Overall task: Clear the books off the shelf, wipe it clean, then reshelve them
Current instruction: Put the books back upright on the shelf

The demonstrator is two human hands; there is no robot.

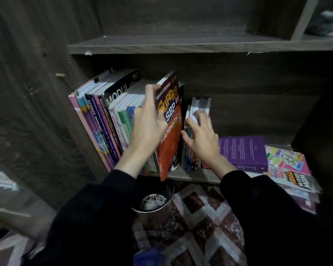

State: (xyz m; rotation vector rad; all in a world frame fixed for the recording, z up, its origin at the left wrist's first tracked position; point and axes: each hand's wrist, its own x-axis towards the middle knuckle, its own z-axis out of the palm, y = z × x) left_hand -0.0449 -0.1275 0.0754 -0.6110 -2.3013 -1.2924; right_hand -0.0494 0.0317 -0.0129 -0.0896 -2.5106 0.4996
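A row of upright books (104,120) leans against the left wall of the dark wooden shelf (196,176). My left hand (148,123) grips an orange and purple maths book (170,131), thumb on its cover and fingers over its top edge; the book is tilted, its bottom past the shelf's front edge. My right hand (202,139) rests with spread fingers on a few small upright books (198,110) just right of it. A purple book (242,152) lies flat on the shelf beside that hand.
Colourful workbooks (290,169) lie stacked flat at the shelf's right end, overhanging the edge. A metal bin (154,204) stands on the floor below the shelf front, on a patterned rug (198,223). The upper shelf board (181,45) holds no books.
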